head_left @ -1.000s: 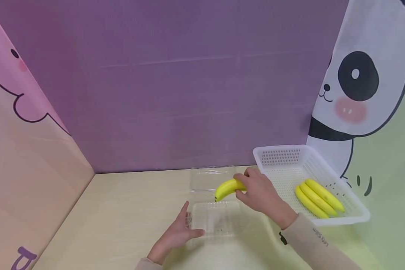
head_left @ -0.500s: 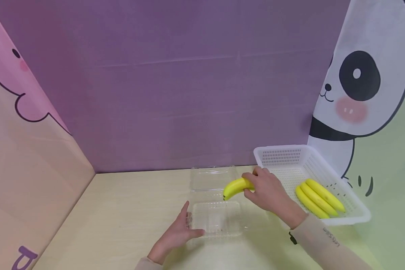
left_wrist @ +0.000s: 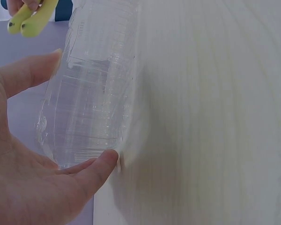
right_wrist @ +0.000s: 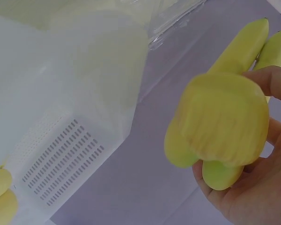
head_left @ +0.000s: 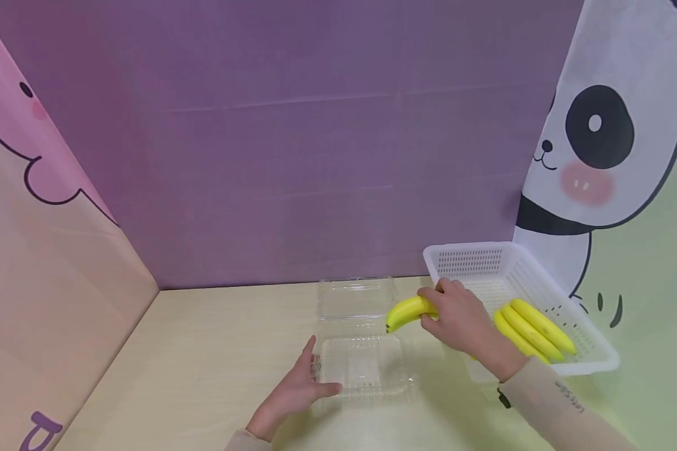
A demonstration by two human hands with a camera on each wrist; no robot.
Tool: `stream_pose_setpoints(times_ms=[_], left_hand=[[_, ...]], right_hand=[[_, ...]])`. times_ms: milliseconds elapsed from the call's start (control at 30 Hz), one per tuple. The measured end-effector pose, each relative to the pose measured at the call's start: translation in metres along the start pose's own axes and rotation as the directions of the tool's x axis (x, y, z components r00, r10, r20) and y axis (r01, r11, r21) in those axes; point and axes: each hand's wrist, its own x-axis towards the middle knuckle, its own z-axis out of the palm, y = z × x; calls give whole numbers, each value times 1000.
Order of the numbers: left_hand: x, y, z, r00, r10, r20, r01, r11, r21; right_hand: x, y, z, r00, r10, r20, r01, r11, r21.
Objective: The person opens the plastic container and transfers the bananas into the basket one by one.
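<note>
My right hand (head_left: 465, 316) grips a small bunch of yellow bananas (head_left: 410, 311), held up in the air between the clear plastic container (head_left: 367, 366) and the white basket. Close up in the right wrist view, the bunch (right_wrist: 225, 117) shows several rounded ends, with fingers along its side. My left hand (head_left: 293, 394) spans the container's near left corner, thumb at the front rim and fingers at the left side. The left wrist view has the see-through container (left_wrist: 91, 103) between thumb and fingers. Its hinged lid (head_left: 356, 299) lies open toward the back wall.
A white perforated basket (head_left: 474, 257) stands at the back right, with several bananas (head_left: 541, 329) in its right part. A purple wall (head_left: 282, 156) closes off the back of the pale wooden table (head_left: 203, 351). Printed panels stand on both sides.
My right hand has moved rightward with the bananas, from over the container toward the basket. The left hand and the container have stayed in place.
</note>
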Motion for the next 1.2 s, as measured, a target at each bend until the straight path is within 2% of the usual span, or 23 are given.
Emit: stream_pose_setpoints(times_ms=[333,1200], left_hand=[[-1,0,1,1000,-4,-8,4,1000,6],[-1,-1,0,1000,-5,2,5,1000,1]], right_hand=[[-5,12,-5,1000,12,11,-12,1000,-18],[-12,50,-17,992,115,45,-113,993,-44]])
